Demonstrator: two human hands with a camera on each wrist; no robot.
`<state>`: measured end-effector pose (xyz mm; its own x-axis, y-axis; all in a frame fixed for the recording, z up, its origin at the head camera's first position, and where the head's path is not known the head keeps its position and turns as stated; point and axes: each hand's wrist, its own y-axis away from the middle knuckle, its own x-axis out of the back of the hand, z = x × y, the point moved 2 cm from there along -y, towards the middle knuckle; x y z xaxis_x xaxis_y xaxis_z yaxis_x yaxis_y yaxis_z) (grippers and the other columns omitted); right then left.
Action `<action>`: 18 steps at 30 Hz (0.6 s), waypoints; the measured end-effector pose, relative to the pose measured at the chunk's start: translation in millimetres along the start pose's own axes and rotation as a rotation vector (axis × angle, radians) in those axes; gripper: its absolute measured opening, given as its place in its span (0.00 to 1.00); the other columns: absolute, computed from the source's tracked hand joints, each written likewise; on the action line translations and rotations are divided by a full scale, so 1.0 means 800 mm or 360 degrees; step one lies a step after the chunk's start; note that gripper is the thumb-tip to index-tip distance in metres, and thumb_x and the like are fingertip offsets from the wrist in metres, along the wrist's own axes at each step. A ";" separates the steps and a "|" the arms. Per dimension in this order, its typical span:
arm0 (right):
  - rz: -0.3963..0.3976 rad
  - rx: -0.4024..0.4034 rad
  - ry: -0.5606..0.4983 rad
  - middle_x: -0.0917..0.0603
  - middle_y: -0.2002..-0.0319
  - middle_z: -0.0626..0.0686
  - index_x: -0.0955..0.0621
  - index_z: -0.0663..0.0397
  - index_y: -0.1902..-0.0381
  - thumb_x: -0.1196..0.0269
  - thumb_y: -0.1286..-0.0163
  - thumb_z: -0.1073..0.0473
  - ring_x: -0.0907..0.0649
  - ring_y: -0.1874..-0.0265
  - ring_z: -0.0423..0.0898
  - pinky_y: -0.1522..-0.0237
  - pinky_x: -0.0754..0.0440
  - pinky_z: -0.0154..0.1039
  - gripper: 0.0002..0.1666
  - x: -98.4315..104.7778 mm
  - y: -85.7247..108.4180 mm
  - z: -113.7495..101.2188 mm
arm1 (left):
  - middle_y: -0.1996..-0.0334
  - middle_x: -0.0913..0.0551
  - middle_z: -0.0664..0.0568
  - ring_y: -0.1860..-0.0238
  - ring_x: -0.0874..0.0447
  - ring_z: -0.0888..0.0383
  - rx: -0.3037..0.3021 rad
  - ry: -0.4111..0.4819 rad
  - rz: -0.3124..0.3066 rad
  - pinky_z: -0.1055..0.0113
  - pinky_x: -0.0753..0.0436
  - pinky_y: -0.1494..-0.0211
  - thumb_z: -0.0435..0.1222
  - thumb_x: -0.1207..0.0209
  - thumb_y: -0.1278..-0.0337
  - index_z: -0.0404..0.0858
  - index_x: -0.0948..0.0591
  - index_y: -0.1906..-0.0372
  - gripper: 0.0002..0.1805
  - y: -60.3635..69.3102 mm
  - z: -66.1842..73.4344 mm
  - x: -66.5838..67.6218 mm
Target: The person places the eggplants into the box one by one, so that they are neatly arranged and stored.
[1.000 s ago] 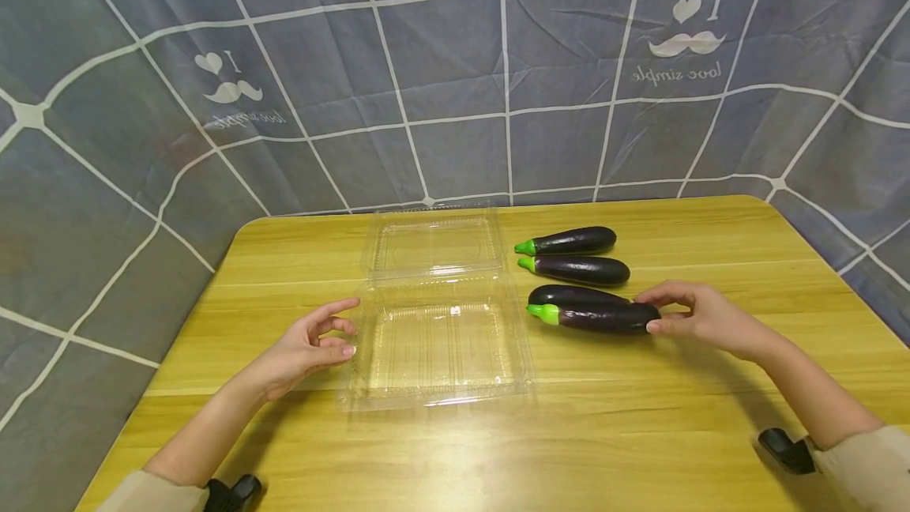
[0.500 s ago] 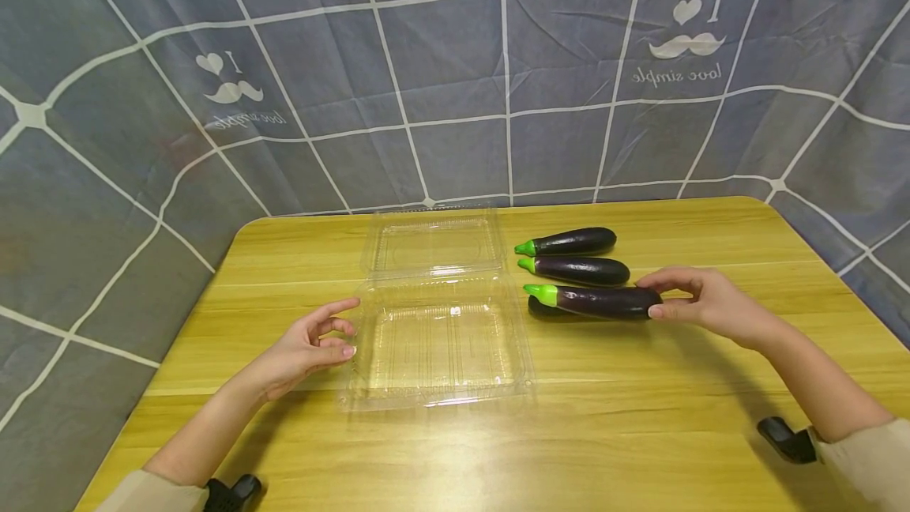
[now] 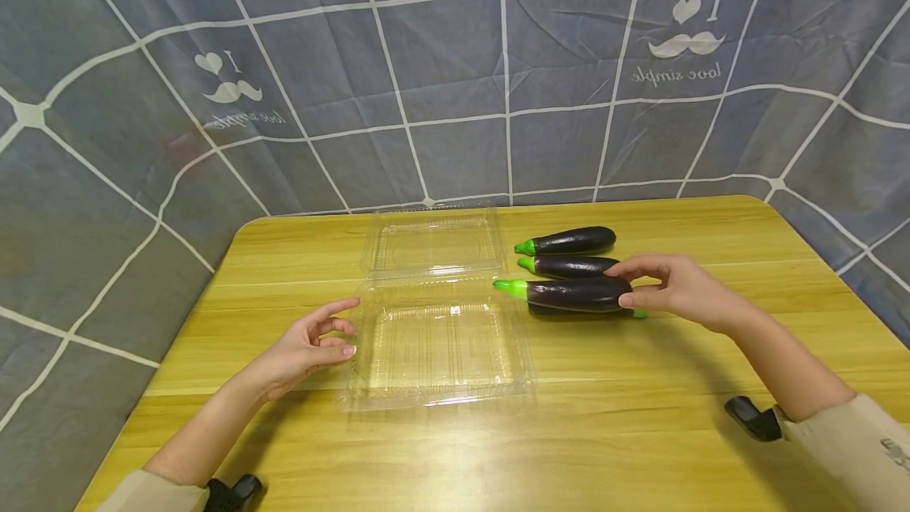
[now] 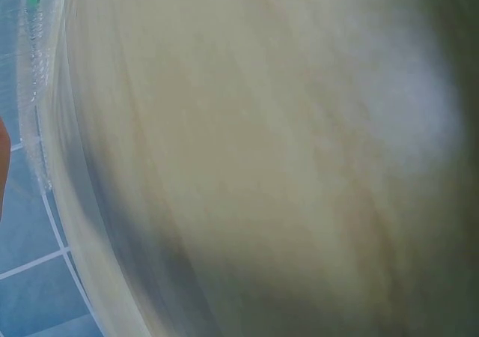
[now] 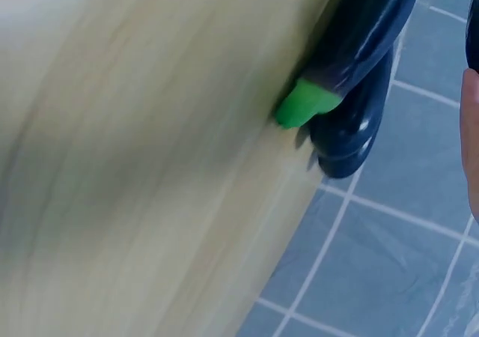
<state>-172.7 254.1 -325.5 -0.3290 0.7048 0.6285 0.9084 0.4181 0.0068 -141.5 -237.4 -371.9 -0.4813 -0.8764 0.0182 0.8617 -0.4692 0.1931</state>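
My right hand [image 3: 675, 291] pinches the blunt end of a dark purple eggplant [image 3: 572, 295], its green stem pointing left over the right rim of a clear plastic clamshell container [image 3: 437, 400]. Under it lies another eggplant [image 5: 367, 30], mostly hidden in the head view, with its stem toward the right. Two more eggplants, a farther one [image 3: 576, 241] and a nearer one [image 3: 569, 266], lie behind, stems left. My left hand [image 3: 302, 350] is at the container's left edge, fingers loosely bent and holding nothing; contact with the rim is hard to tell.
The container's lid [image 3: 437, 247] lies folded back toward the rear of the wooden table [image 3: 569, 449]. A grey curtain [image 3: 455, 77] with white lines hangs close behind the table and along both sides.
My right hand has raised the front eggplant, moved it back over its neighbour and then left, so its stem now reaches the container's rim. The left hand has stayed still.
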 end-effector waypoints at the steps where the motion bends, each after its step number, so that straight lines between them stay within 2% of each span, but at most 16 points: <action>1: -0.0004 0.0013 -0.0004 0.23 0.51 0.55 0.22 0.55 0.47 0.34 0.40 0.57 0.25 0.55 0.36 0.61 0.21 0.33 0.23 -0.002 -0.003 -0.002 | 0.54 0.33 0.44 0.61 0.24 0.61 0.0002 -0.0002 0.0003 0.70 0.20 0.55 0.26 0.41 0.45 0.34 0.47 0.29 0.40 0.000 0.000 0.000; 6: -0.0001 0.0035 0.0014 0.22 0.55 0.53 0.20 0.55 0.49 0.32 0.41 0.56 0.24 0.58 0.41 0.64 0.21 0.34 0.22 -0.010 -0.016 -0.011 | 0.54 0.33 0.43 0.63 0.24 0.62 0.0005 -0.0006 -0.0002 0.70 0.20 0.55 0.26 0.41 0.44 0.34 0.46 0.29 0.40 0.000 0.000 0.000; 9: -0.0008 0.0032 0.0031 0.21 0.54 0.52 0.20 0.53 0.49 0.32 0.42 0.54 0.24 0.57 0.44 0.64 0.21 0.34 0.22 -0.015 -0.025 -0.019 | 0.54 0.32 0.43 0.62 0.24 0.61 0.0004 -0.0009 -0.0006 0.69 0.20 0.54 0.26 0.41 0.44 0.34 0.46 0.29 0.40 0.000 0.000 0.000; 18: -0.0084 0.0127 -0.0056 0.21 0.57 0.53 0.19 0.55 0.51 0.31 0.43 0.56 0.22 0.60 0.48 0.65 0.21 0.34 0.22 -0.035 -0.050 -0.041 | 0.55 0.32 0.45 0.65 0.25 0.62 -0.0003 0.0016 -0.0032 0.69 0.20 0.55 0.25 0.42 0.44 0.34 0.48 0.29 0.40 0.000 -0.001 0.001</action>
<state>-191.8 199.0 -318.1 -0.3859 0.6998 0.6012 0.8666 0.4984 -0.0239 -142.1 -238.1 -372.4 -0.4968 -0.8679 0.0042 0.8522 -0.4869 0.1917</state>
